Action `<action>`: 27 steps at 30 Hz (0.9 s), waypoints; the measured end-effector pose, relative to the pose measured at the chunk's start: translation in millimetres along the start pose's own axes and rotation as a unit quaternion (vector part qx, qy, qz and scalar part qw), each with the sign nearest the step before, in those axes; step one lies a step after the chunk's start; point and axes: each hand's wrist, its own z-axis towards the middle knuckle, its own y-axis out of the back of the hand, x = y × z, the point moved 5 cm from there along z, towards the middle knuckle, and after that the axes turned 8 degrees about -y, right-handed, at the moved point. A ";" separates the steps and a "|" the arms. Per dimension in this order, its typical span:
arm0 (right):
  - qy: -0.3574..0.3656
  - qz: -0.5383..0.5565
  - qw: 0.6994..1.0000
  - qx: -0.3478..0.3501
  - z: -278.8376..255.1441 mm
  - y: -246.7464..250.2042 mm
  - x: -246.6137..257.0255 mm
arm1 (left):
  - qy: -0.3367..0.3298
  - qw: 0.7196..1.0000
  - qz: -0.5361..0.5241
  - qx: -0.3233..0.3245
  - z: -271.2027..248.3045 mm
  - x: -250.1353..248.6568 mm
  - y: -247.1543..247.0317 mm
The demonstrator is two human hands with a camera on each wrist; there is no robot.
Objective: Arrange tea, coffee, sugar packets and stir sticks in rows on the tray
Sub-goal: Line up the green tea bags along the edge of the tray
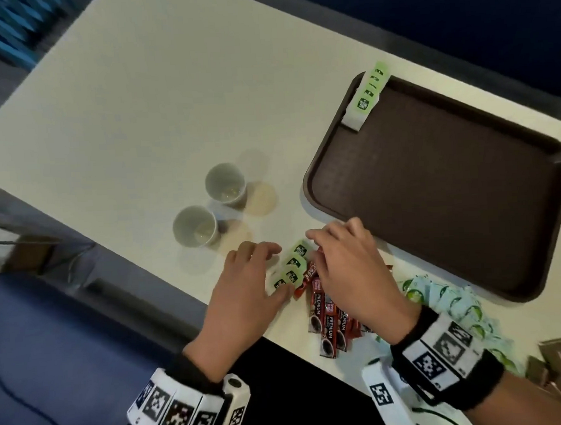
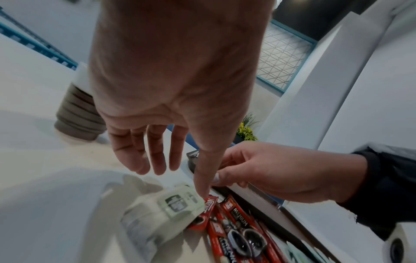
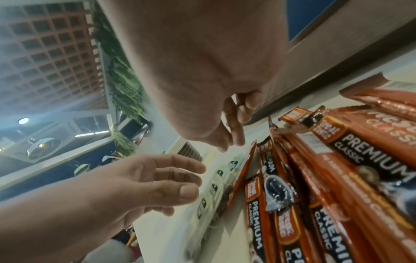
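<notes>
Table (image 1: 127, 100) — white, long, set with the items below.

Tray (image 1: 435, 183) — brown, rectangular, at the far right of the table. One short row of green-labelled tea bags (image 1: 365, 95) is laid overlapping along its far-left rim; the rest of the tray floor is seen bare.

Tea bags, loose group (image 1: 292, 265) — four or so, fanned in an overlapping line on the table near the front edge, between the two hands.

Coffee sticks (image 1: 328, 317) — red, marked PREMIUM CLASSIC, heaped just right of the loose tea bags.

Sugar packets (image 1: 455, 303) — pale green and white, piled at the front right, beside the tray's near corner.

Stir sticks (image 1: 560, 359) — brown paper sleeves, at the far front right.

Paper cups (image 1: 206, 210) — two, upright, left of the tray.

Left hand (image 1: 247, 286) — fingers spread and relaxed, nothing gripped; the thumb tip is pressed down at the tea bags' edge.

Right hand (image 1: 351, 270) — fingers loosely curved over the tea bags and coffee sticks; whether anything is pinched cannot be told.
</notes>
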 end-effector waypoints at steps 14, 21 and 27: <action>-0.023 -0.059 0.998 -0.002 6.0 -12.1 14.4 | 0.013 1.000 0.013 -0.023 -6.5 17.8 -18.1; -0.024 0.024 0.999 0.028 5.2 -12.2 16.0 | 0.002 0.999 0.002 -0.041 -0.7 20.3 -22.4; -0.025 0.201 0.977 0.070 -4.4 -2.7 17.0 | -0.013 0.998 -0.026 -0.055 2.0 20.2 -25.0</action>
